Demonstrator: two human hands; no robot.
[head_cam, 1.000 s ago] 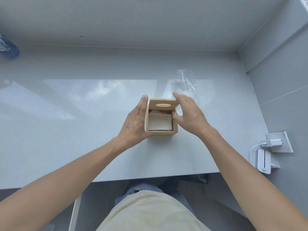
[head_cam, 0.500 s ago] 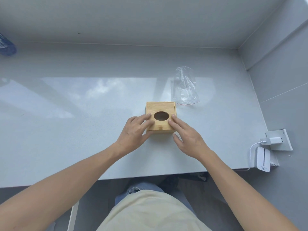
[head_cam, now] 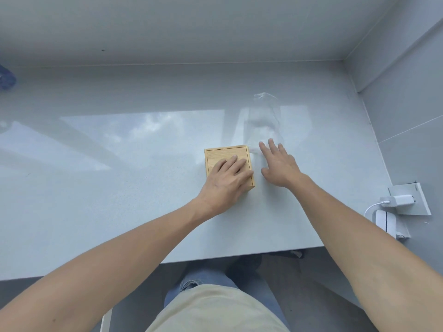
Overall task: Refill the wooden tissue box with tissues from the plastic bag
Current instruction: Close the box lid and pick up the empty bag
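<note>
Nearest the camera: your beige top (head_cam: 215,310) and blue jeans (head_cam: 203,281) at the bottom edge, with dark floor under the table edge. Both bare forearms run up from the lower corners onto the pale glossy table (head_cam: 96,200). Your left hand (head_cam: 227,179) lies palm down on top of the wooden tissue box (head_cam: 229,155), fingers spread flat across the lid, covering its near and right part; it presses or rests there, not wrapped around anything. The box sits closed and upright on the table, roughly centre, and the visible part of the lid is plain wood inside a thin rim. Your right hand (head_cam: 279,165) is just beside the box's right side, palm down, fingers loosely splayed and holding nothing; whether the palm touches the table I cannot tell. Its fingertips reach the near edge of the clear plastic bag (head_cam: 265,118), which lies just beyond the box's far right corner and looks motion-blurred, so contact is unclear. The bag is crumpled, its far end sticking up, with no contents I can make out. Off to the right, below table level by the wall: a white plug adapter (head_cam: 399,200) in a wall socket (head_cam: 412,200), its cable running to a white device (head_cam: 386,222). Far left edge: part of a blue object (head_cam: 6,77), too cropped to identify. Behind it all, plain grey wall (head_cam: 191,27).
</note>
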